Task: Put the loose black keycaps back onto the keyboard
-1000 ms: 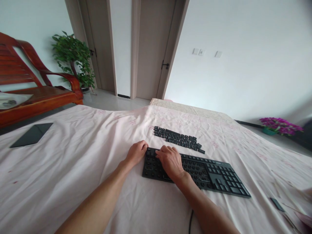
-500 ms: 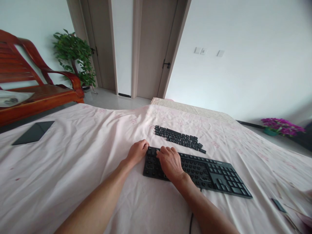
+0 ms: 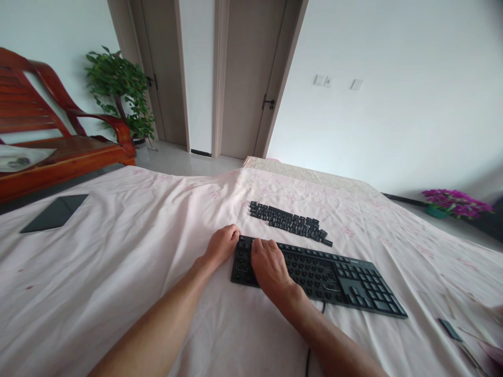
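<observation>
A black keyboard (image 3: 310, 277) lies on the pink bedsheet, most of its main block bare of keycaps, while the number pad and top row still have theirs. My left hand (image 3: 223, 243) is closed at the keyboard's upper left corner and holds it there. Over the left part of the keyboard, my right hand (image 3: 271, 264) is bent down with its fingers together near the top row; what is under the fingertips is hidden. Behind the keyboard, loose black keycaps (image 3: 288, 222) lie grouped in rows. A cable (image 3: 309, 356) runs from the keyboard toward me.
A dark tablet (image 3: 55, 213) lies at the left on the bedsheet (image 3: 129, 272). On the right are a small dark object (image 3: 450, 330) and thin tools, partly blurred. Beyond the bed stand a wooden bench (image 3: 70, 146), a green plant (image 3: 120, 89) and purple flowers (image 3: 456, 201).
My right hand has shifted slightly left over the keyboard, and its fingers are drawn closer together. My left hand stays at the corner.
</observation>
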The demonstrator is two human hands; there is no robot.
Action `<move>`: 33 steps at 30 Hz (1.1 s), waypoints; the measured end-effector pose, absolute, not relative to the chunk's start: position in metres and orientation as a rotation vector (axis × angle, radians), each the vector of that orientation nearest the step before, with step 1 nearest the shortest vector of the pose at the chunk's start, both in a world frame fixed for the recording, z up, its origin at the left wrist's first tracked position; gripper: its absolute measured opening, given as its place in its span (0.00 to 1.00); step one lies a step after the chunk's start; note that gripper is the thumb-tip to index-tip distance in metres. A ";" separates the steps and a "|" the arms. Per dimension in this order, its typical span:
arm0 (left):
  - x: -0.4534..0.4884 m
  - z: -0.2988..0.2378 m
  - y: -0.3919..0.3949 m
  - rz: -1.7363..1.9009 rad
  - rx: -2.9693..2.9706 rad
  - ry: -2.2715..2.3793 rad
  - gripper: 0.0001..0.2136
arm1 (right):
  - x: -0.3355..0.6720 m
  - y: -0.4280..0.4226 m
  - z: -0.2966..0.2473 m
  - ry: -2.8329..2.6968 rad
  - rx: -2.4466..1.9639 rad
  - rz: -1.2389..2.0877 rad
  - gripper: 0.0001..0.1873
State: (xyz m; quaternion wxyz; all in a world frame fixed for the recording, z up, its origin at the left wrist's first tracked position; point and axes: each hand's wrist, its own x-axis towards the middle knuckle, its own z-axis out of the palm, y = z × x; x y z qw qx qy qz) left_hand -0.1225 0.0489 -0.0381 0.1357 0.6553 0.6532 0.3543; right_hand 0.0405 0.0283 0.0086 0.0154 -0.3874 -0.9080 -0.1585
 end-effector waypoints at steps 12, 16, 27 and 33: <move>-0.122 -0.040 0.050 1.051 1.906 1.914 0.09 | 0.040 0.026 0.005 -2.883 -1.164 -0.504 0.16; -0.122 -0.039 0.049 1.078 1.920 1.882 0.09 | 0.052 0.030 0.007 -2.779 -1.212 -0.377 0.18; -0.123 -0.040 0.052 1.074 1.906 1.852 0.10 | 0.102 0.093 0.018 -2.421 -1.524 -0.124 0.13; -0.124 -0.041 0.055 1.087 1.906 1.838 0.10 | 0.096 0.130 0.010 -2.403 -1.590 -0.207 0.12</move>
